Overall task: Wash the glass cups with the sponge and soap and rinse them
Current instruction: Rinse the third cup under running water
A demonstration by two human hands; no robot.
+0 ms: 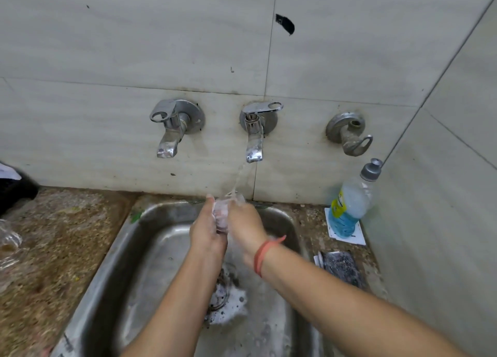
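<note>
Both forearms reach in from the bottom edge and meet over the sink, the right wrist wearing a red band. Between the two hands is the glass cup, held up at the back of the basin, directly under the middle tap, whose stream of water falls onto its upper end. The left hand has its fingers wrapped round the cup's left side, and the right hand closes on the other side, so both are grasping the same glass (blur hides exactly how the fingertips lie).

Judging by the running water and the patch of foam lying at the drain below, this is the rinse step for this cup, the soaping apparently done. No sponge can be made out in either hand. A dark flat pad on the right ledge may be it, but that is too unclear to say. The soap bottle stands upright in the right corner, well apart from the hands.

Next, the cup probably needs turning under the stream so that water reaches inside and all round, then setting aside. A wet, soapy glass is slippery, so a firm two-handed hold matters. Blurred glassware on the counter at far left suggests more cups are waiting.
</note>
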